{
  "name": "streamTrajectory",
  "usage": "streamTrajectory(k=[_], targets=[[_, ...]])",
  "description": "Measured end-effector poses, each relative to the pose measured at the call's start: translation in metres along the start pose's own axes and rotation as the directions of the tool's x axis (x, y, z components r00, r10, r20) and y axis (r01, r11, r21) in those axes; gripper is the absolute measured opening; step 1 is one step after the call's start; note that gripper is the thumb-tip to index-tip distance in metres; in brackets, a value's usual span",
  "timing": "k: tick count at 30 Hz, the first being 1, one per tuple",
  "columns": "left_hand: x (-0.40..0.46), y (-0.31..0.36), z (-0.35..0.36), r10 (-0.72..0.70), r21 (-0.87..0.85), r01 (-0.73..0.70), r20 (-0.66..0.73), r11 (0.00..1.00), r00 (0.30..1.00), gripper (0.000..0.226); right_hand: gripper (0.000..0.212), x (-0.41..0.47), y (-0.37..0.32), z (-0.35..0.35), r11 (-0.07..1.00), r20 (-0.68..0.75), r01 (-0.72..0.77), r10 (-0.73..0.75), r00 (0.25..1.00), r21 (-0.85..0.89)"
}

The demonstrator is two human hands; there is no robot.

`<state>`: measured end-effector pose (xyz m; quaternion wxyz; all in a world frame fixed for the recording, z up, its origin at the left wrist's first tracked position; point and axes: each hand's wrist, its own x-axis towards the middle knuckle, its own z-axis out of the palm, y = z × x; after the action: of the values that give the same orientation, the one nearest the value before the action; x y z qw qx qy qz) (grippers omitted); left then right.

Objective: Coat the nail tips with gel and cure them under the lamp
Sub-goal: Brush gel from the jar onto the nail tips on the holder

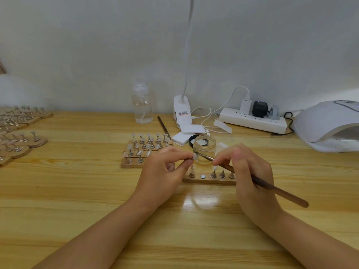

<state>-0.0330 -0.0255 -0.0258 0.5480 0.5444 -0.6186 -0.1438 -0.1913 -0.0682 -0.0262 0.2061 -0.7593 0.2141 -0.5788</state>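
My left hand pinches a small stand with a pale nail tip on top, lifted above a wooden holder strip. My right hand grips a long brown brush; its fine point touches the nail tip. Behind the brush stands an open glass jar of clear gel. The strip carries several other metal stands and one bare round magnet spot. The white curing lamp sits at the far right, its opening facing left.
A wooden block of several nail tips on stands lies left of the jar. More such blocks line the left edge. Behind are a clear pump bottle, a clip desk lamp, white pads, a second brush and a power strip.
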Motion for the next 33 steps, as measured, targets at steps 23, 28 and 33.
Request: streamTrajectory(k=[23,28,33], targets=[[-0.0004,0.0022,-0.0032,-0.009,-0.082,0.006,-0.038,0.997,0.999,0.021,0.034,-0.0025,0.0036,-0.0003,0.999,-0.019,0.044,-0.045,0.999,-0.028],[0.0004,0.0012,-0.0029,-0.005,-0.063,0.003,-0.035,0.998,0.999,0.017,0.05,-0.0021,0.0052,0.0024,0.99,0.029,0.109,-0.107,0.994,-0.092],[0.0003,0.001,-0.0024,-0.011,-0.063,0.007,-0.057,0.998,0.998,0.024,0.059,-0.0033,0.0051,0.001,0.988,0.016,0.142,-0.141,0.99,-0.061]])
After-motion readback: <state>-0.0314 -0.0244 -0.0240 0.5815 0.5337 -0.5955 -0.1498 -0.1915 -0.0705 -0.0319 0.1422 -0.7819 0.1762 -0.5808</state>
